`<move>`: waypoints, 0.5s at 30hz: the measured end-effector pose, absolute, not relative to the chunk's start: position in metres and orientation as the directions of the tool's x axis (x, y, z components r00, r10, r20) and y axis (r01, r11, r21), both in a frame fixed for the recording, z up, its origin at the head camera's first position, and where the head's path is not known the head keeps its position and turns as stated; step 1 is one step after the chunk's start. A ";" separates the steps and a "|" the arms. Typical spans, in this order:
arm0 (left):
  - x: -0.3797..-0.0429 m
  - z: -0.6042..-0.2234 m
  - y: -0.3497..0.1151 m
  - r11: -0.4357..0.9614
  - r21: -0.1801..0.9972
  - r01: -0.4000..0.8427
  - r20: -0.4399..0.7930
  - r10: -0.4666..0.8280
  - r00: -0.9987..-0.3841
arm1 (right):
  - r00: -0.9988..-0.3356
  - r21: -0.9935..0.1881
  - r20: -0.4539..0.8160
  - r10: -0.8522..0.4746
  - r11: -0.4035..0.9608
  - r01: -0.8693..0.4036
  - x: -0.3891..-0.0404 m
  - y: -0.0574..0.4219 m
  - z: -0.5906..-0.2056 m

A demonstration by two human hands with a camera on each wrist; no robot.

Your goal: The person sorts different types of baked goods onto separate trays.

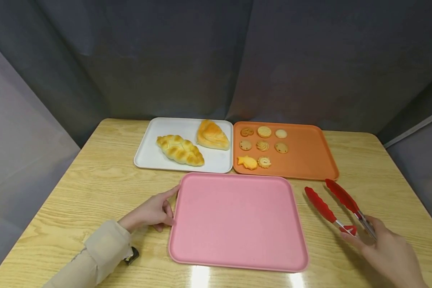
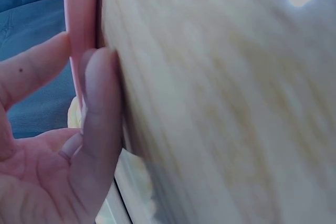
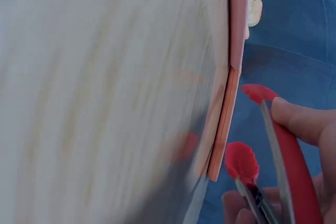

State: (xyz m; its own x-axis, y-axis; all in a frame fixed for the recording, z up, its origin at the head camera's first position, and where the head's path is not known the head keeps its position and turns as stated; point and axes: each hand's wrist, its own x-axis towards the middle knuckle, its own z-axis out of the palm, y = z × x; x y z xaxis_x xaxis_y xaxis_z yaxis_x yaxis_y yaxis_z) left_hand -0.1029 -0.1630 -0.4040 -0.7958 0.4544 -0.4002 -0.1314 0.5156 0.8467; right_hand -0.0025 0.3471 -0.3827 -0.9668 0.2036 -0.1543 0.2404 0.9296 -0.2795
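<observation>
My left hand (image 1: 153, 210) touches the left edge of a pink tray (image 1: 237, 224), the index finger stretched toward its far corner and the thumb lower on the rim. In the left wrist view, fingertips (image 2: 100, 72) meet the tray's side wall. To the right of the tray, my right hand (image 1: 390, 246) grips a pair of red-tipped metal tongs (image 1: 360, 212). Their two red heads stand apart with nothing between them. In the right wrist view, thumb and fingers hold the tongs' (image 3: 294, 166) two arms from either side.
Behind the pink tray, a white tray (image 1: 147, 154) bears a braided bread (image 1: 180, 150) and a folded pastry (image 1: 212, 135). Beside it lies an orange tray (image 1: 306, 152) with several cookies (image 1: 263, 146). Grey curtains (image 1: 173, 72) rise behind the wooden table (image 1: 93, 176).
</observation>
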 end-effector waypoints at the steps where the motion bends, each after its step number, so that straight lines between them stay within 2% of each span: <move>1: -0.103 -0.404 -0.163 0.514 0.848 -0.130 -0.399 0.456 -0.795 | -0.965 -0.275 -0.165 0.205 0.930 0.244 -0.003 0.348 -0.384; 15: -0.102 -0.402 -0.163 0.521 0.845 -0.121 -0.396 0.457 -0.797 | -0.949 -0.252 -0.282 0.139 0.944 0.213 -0.007 0.342 -0.390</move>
